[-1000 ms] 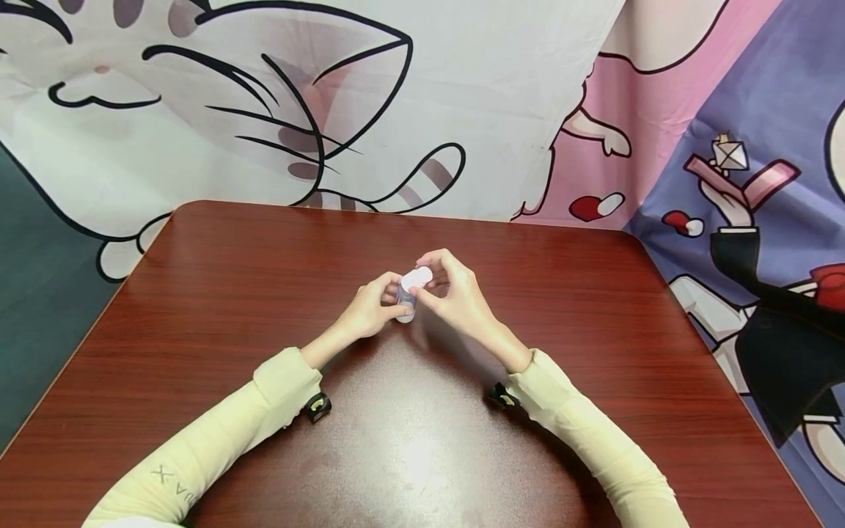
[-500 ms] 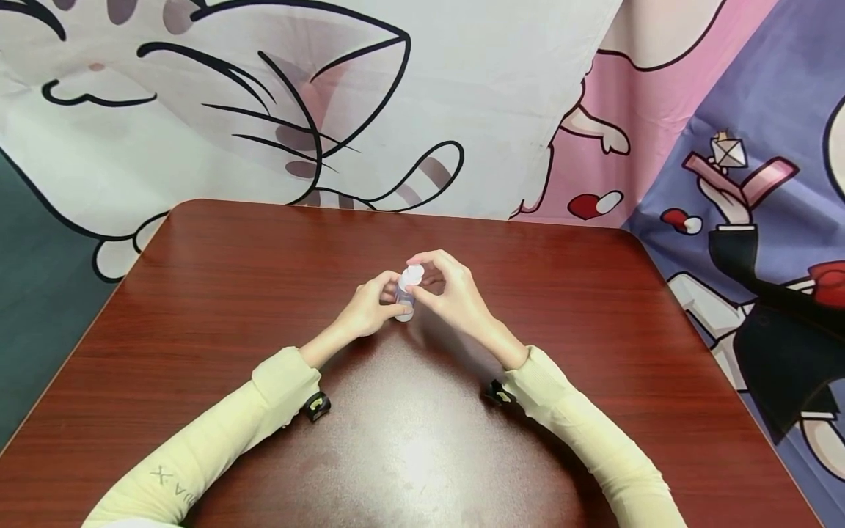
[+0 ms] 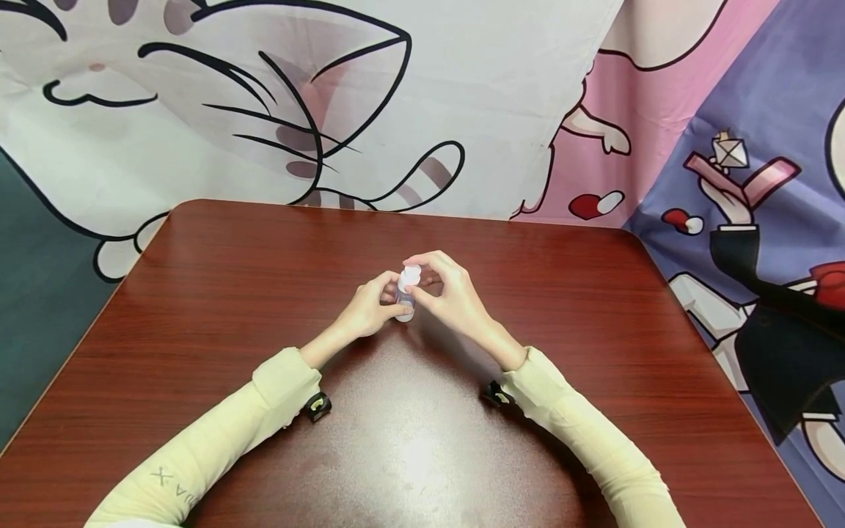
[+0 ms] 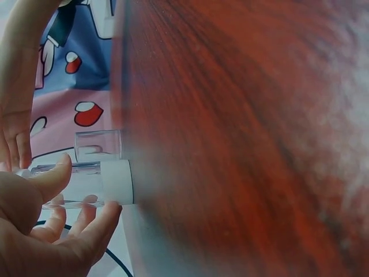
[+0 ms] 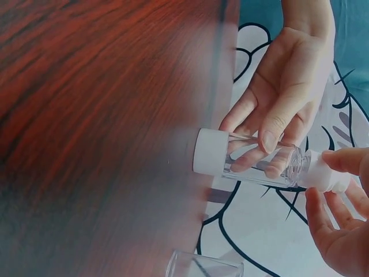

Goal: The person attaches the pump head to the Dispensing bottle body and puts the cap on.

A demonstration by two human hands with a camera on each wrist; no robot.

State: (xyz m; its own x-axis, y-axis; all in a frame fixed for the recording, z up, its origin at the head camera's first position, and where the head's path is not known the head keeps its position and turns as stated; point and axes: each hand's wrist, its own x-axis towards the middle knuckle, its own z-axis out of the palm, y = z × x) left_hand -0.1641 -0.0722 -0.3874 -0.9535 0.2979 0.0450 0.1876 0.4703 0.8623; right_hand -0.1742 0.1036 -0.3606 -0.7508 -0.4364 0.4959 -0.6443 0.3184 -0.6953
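A small clear bottle [image 5: 245, 176] with a white base [image 5: 210, 151] stands upright near the middle of the table. My left hand [image 3: 367, 308] holds its clear body from the left, thumb on the near side and fingers on the far side. On the right, my right hand [image 3: 455, 293] pinches the white bottle top [image 3: 409, 275] between thumb and fingers. That top sits right at the threaded neck [image 5: 296, 167], in line with the body. Beside the bottle, the left wrist view shows a clear cylindrical cover [image 4: 98, 145] on the table.
The brown wood-grain table [image 3: 264, 257] reaches back to a cartoon-printed cloth [image 3: 495, 103] hanging behind its far edge. A small black device [image 3: 317, 406] hangs at the left cuff, and another [image 3: 498, 394] at the right cuff.
The white top, tilted to the right a second ago, has come left and more upright over the bottle neck, with my right hand following. My left hand and the bottle stay nearly still.
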